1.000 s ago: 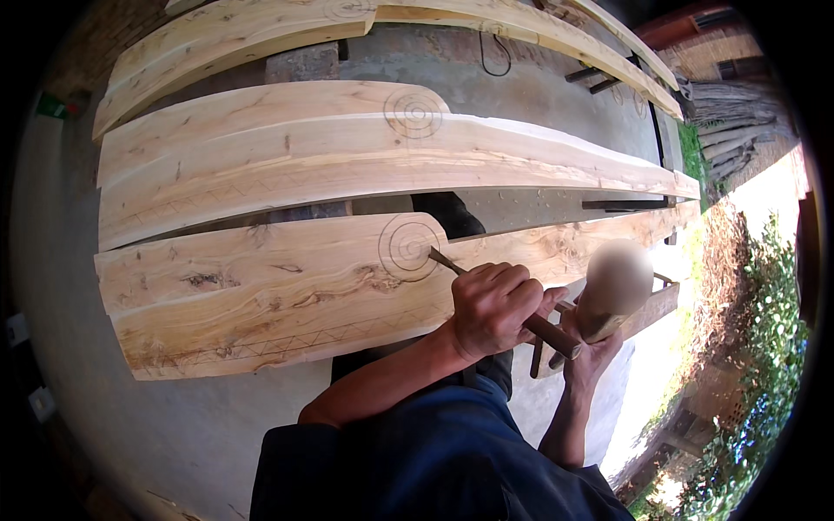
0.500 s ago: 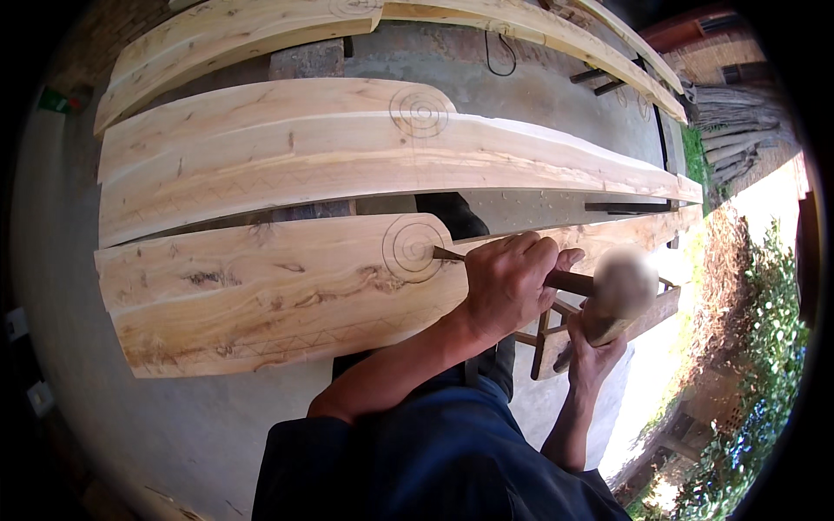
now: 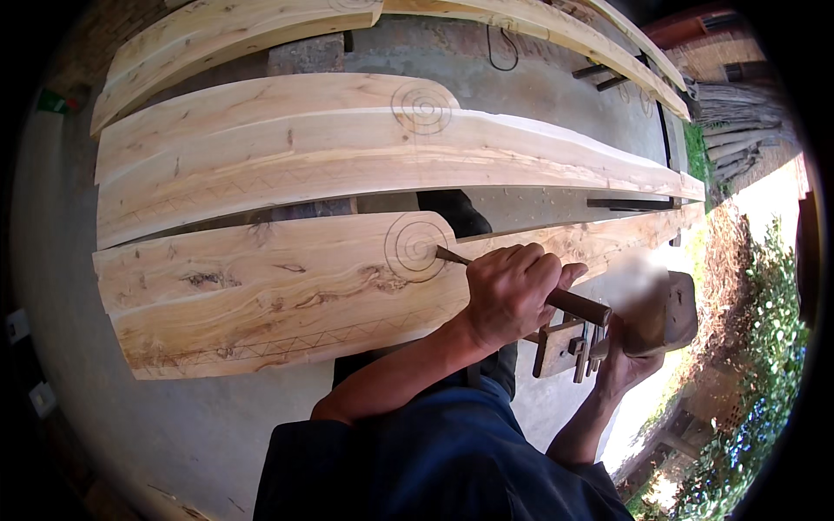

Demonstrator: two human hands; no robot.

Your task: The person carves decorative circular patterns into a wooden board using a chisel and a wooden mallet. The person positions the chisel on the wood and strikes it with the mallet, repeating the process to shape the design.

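Chisel (image 3: 582,309) in the left hand's (image 3: 512,291) clenched grip, its tip at the rings (image 3: 413,249) on the near plank (image 3: 321,295); the right hand (image 3: 624,369) grasps a mallet (image 3: 680,313). Rings and zigzags (image 3: 321,340) are marked — cut depth I cannot tell. Beyond lie 1 similarly marked plank (image 3: 261,165), then far planks (image 3: 217,48); nothing seems to block the blade.

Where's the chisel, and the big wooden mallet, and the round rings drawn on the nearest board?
Chisel (image 3: 579,306): head view, on its handle.
Wooden mallet (image 3: 667,317): head view, on its blocky end.
Drawn rings (image 3: 419,249): head view, near their centre.
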